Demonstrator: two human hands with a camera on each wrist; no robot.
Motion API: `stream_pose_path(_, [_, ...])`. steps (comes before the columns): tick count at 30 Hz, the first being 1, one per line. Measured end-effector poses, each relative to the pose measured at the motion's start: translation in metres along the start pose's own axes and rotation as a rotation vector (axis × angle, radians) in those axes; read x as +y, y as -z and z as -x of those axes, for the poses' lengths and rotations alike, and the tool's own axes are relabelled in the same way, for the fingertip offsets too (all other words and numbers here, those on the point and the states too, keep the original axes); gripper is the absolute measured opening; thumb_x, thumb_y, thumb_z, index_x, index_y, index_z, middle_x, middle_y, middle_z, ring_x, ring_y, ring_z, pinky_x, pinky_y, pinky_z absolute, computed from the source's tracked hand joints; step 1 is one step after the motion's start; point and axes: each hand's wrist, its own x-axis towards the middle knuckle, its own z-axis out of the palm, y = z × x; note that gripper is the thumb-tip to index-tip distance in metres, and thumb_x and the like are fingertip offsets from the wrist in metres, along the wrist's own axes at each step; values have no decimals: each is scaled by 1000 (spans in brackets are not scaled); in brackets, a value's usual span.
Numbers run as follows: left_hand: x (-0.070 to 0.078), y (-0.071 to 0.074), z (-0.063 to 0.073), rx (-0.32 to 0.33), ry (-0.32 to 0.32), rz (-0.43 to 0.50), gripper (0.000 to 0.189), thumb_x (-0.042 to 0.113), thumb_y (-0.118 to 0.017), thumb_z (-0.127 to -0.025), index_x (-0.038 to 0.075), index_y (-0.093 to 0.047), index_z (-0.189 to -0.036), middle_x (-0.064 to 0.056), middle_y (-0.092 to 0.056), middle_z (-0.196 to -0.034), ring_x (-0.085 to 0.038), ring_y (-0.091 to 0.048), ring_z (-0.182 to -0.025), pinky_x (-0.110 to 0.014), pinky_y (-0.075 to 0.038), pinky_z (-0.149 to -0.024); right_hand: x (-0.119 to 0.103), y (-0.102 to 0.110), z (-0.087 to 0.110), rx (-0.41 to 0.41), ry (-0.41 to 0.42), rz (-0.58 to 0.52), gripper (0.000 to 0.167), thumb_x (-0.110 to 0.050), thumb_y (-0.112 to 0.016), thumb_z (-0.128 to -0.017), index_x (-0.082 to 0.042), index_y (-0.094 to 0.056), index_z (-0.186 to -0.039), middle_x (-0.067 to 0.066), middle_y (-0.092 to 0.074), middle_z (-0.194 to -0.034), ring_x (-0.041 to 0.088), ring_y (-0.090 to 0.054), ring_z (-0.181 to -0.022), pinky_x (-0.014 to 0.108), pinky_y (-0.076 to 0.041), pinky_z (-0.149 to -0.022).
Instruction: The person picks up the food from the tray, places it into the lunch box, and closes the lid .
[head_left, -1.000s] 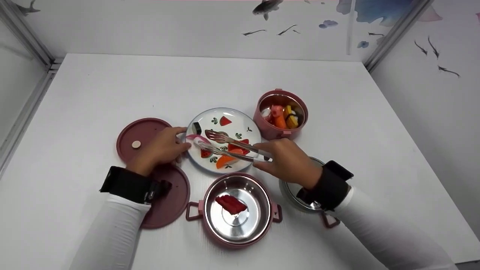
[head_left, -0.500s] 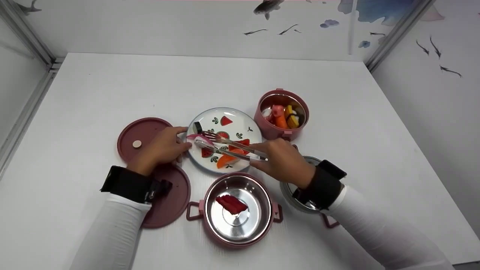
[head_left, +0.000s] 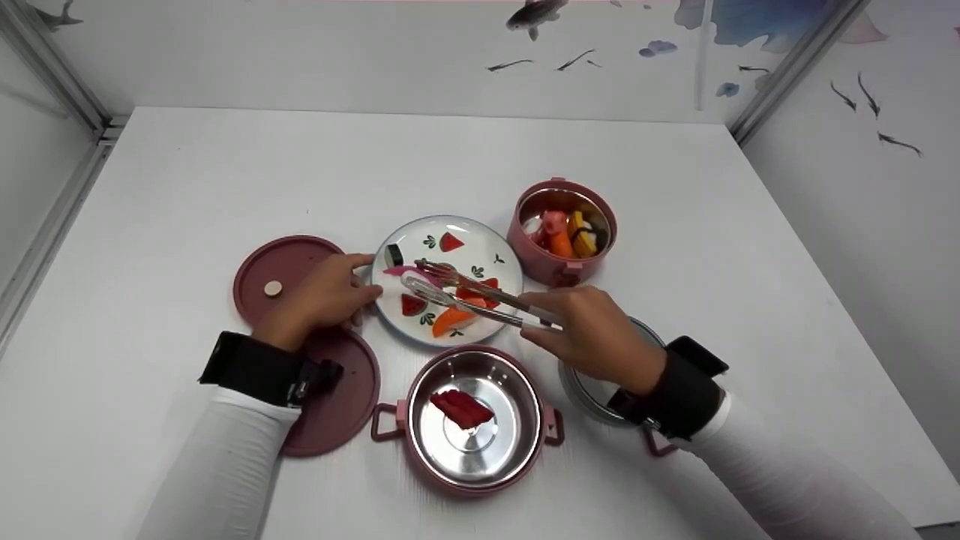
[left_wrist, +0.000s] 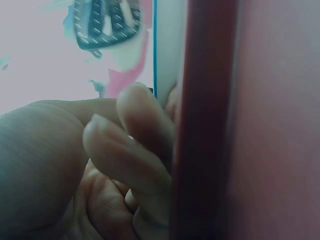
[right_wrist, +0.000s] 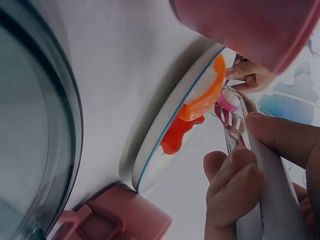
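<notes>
Metal tongs [head_left: 484,289] gripped in right hand [head_left: 600,334], tips at pink piece [head_left: 401,270] near left edge of plate [head_left: 480,249], contact unclear; left hand [head_left: 326,292] pinching that edge.

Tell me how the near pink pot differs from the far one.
The near pot holds one dark red piece; the far pot holds several pieces, orange and yellow among them. The near pot's loop handles stick out sideways; the far pot shows small tabs at its rim. The near pot looks wider than the far pot. Both are pink outside and uncovered.
</notes>
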Motion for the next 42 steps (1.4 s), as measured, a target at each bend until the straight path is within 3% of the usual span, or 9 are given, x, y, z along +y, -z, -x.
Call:
stream_pose_path(6, [-1, 0, 0, -1, 8, -7, 59, 13, -59, -103, 2, -41, -157, -4, -67, -70, -7, -56, -47, -25, -50, -48, -3, 10, 25, 49, 37, 18, 38, -21, -82, -91, -6, -75, -125, 4, -79, -100, 13, -67, -80, 35, -61, -74])
stream_pose_path(13, [-3, 0, -1, -4, 9, 2, 57, 11, -59, -102, 2, -43, -156, -9, -70, -76, -8, -58, -48, -25, -51, -49, -6, 18, 58, 99, 149, 35, 38, -17, -83, -89, -4, -75, -124, 7, -80, -108, 17, -76, -93, 38, -63, -79])
stream_pose_path(21, [-1, 0, -2, -9, 22, 10, 57, 13, -58, -103, 5, -43, -157, -8, -70, -74, -9, -58, -48, -26, -52, -48, -5, 27, 98, 54, 126, 10, 42, -17, -85, -87, -14, -75, -128, 0, -79, -99, 1, -63, -74, 17, -54, -61])
stream_pose_path(25, [-1, 0, -2, -7, 27, -6, 57, 13, -58, -103, 6, -42, -158, -7, -70, -75, -9, -58, -48, -26, -51, -48, -4, 29, 113, 19, 123, 11, 42, -16, -86, -85, -13, -76, -126, 0, -79, -95, -2, -62, -73, 13, -52, -59])
stream_pose_path(32, [-1, 1, -1, -7, 37, -2, 58, 14, -59, -103, 6, -42, -158, -7, -70, -74, -8, -58, -48, -26, -51, -48, -4, 30, 121, -55, 66, 14, 43, -17, -87, -84, -17, -77, -126, -2, -78, -92, -3, -63, -75, 17, -55, -60])
stream_pose_path(42, [0, 0, -1, -9, 6, -1, 57, 12, -59, -102, 2, -43, -156, -7, -70, -72, -8, -58, -47, -26, -50, -48, 1, 27, 123, -22, 101, 28, 44, -15, -88, -82, -15, -77, -124, -1, -79, -94, -1, -65, -76, 19, -56, -61])
